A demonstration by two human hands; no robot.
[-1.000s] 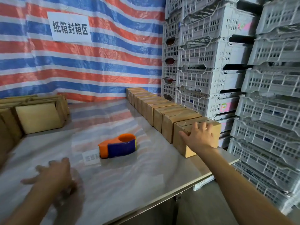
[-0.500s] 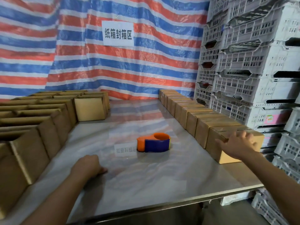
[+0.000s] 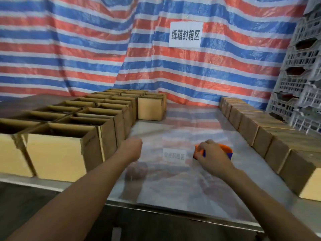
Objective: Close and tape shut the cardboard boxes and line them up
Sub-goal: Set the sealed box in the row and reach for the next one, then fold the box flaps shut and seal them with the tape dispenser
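Several open cardboard boxes [image 3: 59, 150] stand in rows on the left of the table. A line of closed, taped boxes [image 3: 271, 136] runs along the right edge, the nearest one [image 3: 298, 173] at the front right. An orange and blue tape dispenser [image 3: 225, 151] lies mid-table, partly hidden by my right hand [image 3: 211, 153], which rests over its left end; whether the fingers grip it I cannot tell. My left hand [image 3: 132, 146] hovers as a loose fist above the table, just right of the open boxes, holding nothing.
The shiny metal table [image 3: 173, 188] has its front edge near me. A striped tarp [image 3: 104, 49] with a white sign [image 3: 185, 34] hangs behind. Stacked white plastic crates [image 3: 302, 80] stand at the right. A small label [image 3: 173, 154] lies flat by the dispenser.
The view has swung left. My right hand left the nearest taped box and came over to the tape dispenser. My left hand moved forward towards the open boxes.
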